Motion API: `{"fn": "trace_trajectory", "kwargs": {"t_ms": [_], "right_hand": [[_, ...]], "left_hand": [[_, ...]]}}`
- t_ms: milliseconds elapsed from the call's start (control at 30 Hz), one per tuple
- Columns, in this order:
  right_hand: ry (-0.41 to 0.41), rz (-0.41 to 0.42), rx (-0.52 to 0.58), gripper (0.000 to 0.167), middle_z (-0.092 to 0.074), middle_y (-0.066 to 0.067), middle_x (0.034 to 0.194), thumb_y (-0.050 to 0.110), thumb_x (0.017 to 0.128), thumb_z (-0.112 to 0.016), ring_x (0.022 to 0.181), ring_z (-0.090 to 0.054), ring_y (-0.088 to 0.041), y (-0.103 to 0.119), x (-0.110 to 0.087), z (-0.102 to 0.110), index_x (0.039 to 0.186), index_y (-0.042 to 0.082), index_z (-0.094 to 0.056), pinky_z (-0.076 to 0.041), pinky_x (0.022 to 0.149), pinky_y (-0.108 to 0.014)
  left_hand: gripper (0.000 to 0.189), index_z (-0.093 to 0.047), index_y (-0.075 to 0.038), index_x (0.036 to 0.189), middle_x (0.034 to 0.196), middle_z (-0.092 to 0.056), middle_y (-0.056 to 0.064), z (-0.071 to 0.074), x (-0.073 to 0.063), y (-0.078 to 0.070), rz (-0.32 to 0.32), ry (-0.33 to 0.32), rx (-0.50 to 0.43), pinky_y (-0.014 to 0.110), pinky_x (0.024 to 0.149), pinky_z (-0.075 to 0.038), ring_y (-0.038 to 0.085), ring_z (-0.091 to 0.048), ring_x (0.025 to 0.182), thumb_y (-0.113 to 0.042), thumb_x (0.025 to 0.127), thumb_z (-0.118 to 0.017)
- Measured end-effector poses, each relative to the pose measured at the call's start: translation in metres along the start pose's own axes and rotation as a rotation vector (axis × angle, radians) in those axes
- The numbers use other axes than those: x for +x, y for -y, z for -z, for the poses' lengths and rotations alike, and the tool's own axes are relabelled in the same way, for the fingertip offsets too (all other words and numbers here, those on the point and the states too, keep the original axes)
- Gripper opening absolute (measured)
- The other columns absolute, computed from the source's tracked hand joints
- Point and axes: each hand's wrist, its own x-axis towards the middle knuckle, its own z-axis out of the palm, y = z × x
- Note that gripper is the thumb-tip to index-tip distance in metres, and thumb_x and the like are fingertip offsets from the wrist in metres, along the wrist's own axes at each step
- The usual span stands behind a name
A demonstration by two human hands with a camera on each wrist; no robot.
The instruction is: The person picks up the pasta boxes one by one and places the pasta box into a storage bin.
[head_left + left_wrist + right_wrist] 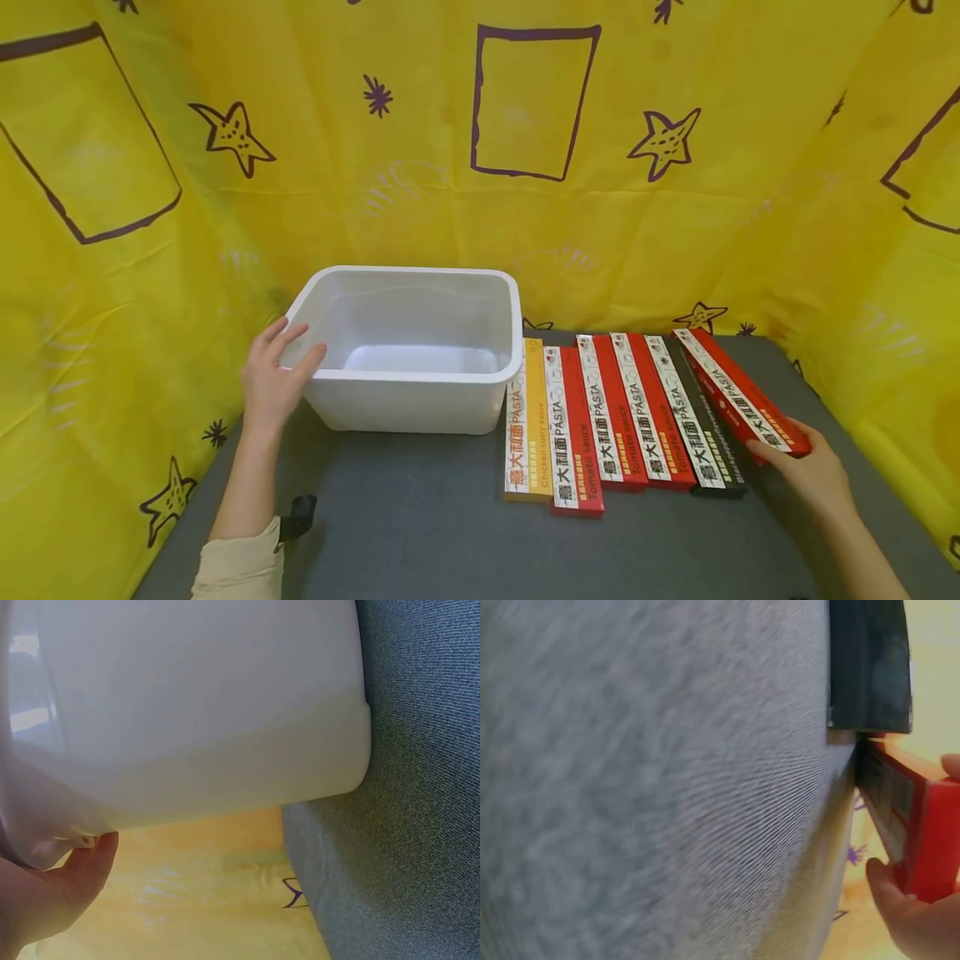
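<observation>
My left hand grips the left rim of a white plastic bin, thumb toward the inside. In the left wrist view, fingers curl under the rim at a corner beside the bin's wall. At the far right, my right hand holds the near end of a red pasta box between thumb and fingers. That box slants away from the row, its near end raised off the table in the right wrist view. Just left of it lies a black pasta box.
A yellow chicken curry pasta box lies against the bin's right side. Several red tomato sauce pasta boxes continue the row toward the black one. Yellow patterned cloth walls in the grey table at the back and sides.
</observation>
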Motion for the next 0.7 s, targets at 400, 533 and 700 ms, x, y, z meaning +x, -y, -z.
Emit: {"fn": "trace_trajectory", "kwargs": {"t_ms": [400,533,700], "right_hand": [[-0.175,-0.043,0.042,0.083,-0.040,-0.037,0.137,0.051,0.087,-0.063,0.112,-0.042,-0.046,0.019,-0.008,0.005,0.148,0.003,-0.034,-0.036,0.066,-0.035],[-0.251,-0.113,0.175,0.077,-0.042,-0.026,0.141,0.047,0.085,-0.069,0.103,-0.045,-0.029,0.030,-0.011,0.006,0.148,0.013,-0.042,-0.038,0.061,-0.022],[-0.269,-0.071,0.477,0.067,-0.045,-0.006,0.129,0.030,0.084,-0.076,0.091,-0.041,-0.006,0.050,-0.017,0.010,0.144,0.025,-0.049,-0.040,0.060,-0.008]], "left_hand": [[0.041,-0.068,0.002,0.117,0.138,-0.052,0.018,0.000,-0.002,-0.001,-0.003,-0.008,-0.005,0.056,0.105,-0.032,0.040,-0.043,0.130,-0.017,0.082,-0.074],[0.040,-0.068,0.002,0.117,0.138,-0.052,0.018,0.000,-0.002,-0.001,-0.010,-0.012,0.002,0.056,0.105,-0.032,0.040,-0.043,0.129,-0.017,0.082,-0.074],[0.040,-0.068,0.003,0.117,0.139,-0.051,0.019,0.000,0.000,0.001,-0.012,-0.018,0.002,0.057,0.105,-0.031,0.041,-0.043,0.129,-0.017,0.082,-0.073]]}}
